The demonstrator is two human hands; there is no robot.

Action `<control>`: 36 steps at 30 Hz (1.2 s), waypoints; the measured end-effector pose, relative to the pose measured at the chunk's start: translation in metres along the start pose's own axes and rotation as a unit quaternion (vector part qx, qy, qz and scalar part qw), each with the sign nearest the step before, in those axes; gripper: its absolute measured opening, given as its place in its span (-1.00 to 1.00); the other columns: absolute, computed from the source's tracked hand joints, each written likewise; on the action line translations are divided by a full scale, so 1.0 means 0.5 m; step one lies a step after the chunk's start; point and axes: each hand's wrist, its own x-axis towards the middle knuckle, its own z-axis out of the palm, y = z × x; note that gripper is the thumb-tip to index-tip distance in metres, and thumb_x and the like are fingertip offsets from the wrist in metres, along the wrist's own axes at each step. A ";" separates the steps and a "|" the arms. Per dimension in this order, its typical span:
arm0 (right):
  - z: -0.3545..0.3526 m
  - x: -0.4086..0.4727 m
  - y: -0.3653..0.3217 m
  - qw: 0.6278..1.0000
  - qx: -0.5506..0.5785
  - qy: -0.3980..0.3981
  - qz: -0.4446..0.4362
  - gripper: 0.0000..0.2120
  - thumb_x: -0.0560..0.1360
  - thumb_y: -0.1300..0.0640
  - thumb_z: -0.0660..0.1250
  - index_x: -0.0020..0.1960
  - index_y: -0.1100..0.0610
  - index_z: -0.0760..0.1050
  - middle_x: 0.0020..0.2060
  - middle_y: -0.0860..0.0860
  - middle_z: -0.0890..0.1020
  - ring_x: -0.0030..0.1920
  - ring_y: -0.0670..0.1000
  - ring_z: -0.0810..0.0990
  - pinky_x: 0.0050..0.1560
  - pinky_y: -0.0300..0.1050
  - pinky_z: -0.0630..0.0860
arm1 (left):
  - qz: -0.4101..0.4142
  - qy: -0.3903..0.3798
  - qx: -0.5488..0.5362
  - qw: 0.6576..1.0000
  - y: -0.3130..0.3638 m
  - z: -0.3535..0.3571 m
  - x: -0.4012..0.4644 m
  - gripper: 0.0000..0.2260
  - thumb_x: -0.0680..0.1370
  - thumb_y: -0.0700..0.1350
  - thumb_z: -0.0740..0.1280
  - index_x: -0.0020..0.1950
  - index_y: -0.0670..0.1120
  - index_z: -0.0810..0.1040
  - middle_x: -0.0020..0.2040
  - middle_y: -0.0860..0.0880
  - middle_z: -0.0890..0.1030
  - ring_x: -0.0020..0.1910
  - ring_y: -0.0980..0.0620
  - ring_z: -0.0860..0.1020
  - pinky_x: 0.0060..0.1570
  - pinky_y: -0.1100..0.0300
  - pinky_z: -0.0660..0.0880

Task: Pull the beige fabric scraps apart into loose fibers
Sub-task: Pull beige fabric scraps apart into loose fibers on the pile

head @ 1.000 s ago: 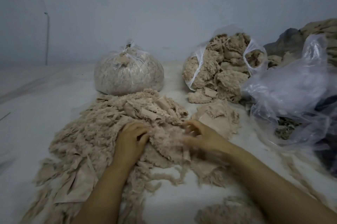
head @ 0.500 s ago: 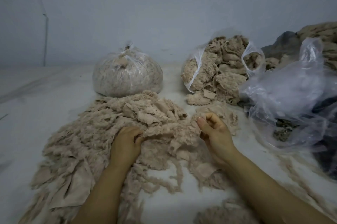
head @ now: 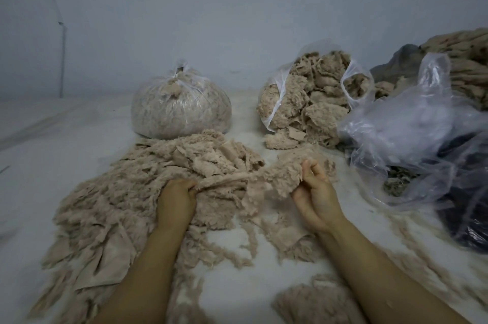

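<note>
With our left hand (head: 176,198) and right hand (head: 313,189) each clenched on one beige scrap (head: 239,181) stretched at frame centre, we judge most of the scrap pile (head: 111,197) still unshredded.

Beige fabric scraps (head: 148,191), clear plastic bags (head: 181,110), a pale grey wall (head: 237,20), white surface (head: 39,144).

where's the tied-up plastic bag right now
In the head view, the tied bag sits at the back, left of centre near the wall, just behind the scrap pile and left of the open bag.
</note>
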 end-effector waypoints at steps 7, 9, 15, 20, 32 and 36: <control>0.002 -0.011 -0.047 0.998 0.044 0.045 0.018 -0.75 0.28 0.31 0.29 -0.05 0.19 0.45 -0.37 0.05 0.60 -0.39 -0.08 0.58 -0.39 -0.27 0.58 | -0.027 -0.026 0.013 0.999 -0.002 -0.007 0.005 -0.80 0.50 -0.37 0.26 -0.29 -0.16 0.47 -0.23 -0.22 0.55 -0.21 -0.09 0.50 -0.24 0.13 0.32; 0.007 -0.025 -0.030 0.999 0.004 0.021 0.048 -0.84 0.32 0.28 0.26 -0.09 0.21 0.49 -0.33 0.06 0.63 -0.35 -0.06 0.61 -0.34 -0.23 0.60 | 0.009 -0.008 -0.016 1.000 0.028 -0.010 0.005 -0.81 0.49 -0.40 0.24 -0.08 -0.22 0.62 0.00 -0.19 0.59 0.04 -0.13 0.53 -0.01 0.15 0.39; 0.014 -0.051 0.015 0.981 -0.147 0.001 0.126 -0.89 0.47 0.33 0.24 -0.08 0.24 0.54 -0.25 0.12 0.64 -0.30 0.02 0.63 -0.35 -0.15 0.60 | -0.050 -0.139 -0.332 0.932 0.174 -0.036 -0.023 -0.85 0.58 -0.07 0.27 -0.08 0.01 0.63 -0.14 0.11 0.63 -0.14 0.25 0.57 -0.28 0.60 0.38; 0.016 -0.059 0.013 0.985 -0.126 0.006 0.119 -0.89 0.36 0.26 0.29 -0.20 0.22 0.60 -0.32 0.12 0.68 -0.36 0.01 0.67 -0.41 -0.14 0.60 | -0.050 -0.230 -0.351 0.906 0.214 -0.016 -0.061 -0.70 0.42 -0.02 0.48 0.08 0.13 0.49 -0.05 0.14 0.59 -0.11 0.24 0.57 -0.22 0.47 0.48; -0.003 -0.043 0.036 0.907 -0.414 -0.039 0.063 -0.79 0.46 0.28 0.41 0.01 0.01 0.58 -0.18 -0.04 0.69 -0.18 -0.05 0.64 -0.24 -0.26 0.54 | -0.111 -0.206 -0.330 0.915 0.190 -0.006 -0.060 -0.59 0.53 -0.19 0.35 -0.50 -0.04 0.36 -0.54 0.01 0.34 -0.53 0.10 0.30 -0.49 0.31 0.25; 0.003 -0.037 0.029 0.936 -0.340 0.053 0.075 -0.78 0.55 0.29 0.26 -0.22 0.14 0.59 -0.39 0.02 0.64 -0.37 -0.05 0.58 -0.41 -0.25 0.46 | -0.094 -0.282 -0.209 0.932 0.192 -0.058 -0.039 -0.62 0.62 0.04 0.18 -0.26 -0.14 0.59 -0.32 -0.06 0.64 -0.30 -0.02 0.61 -0.13 0.19 0.50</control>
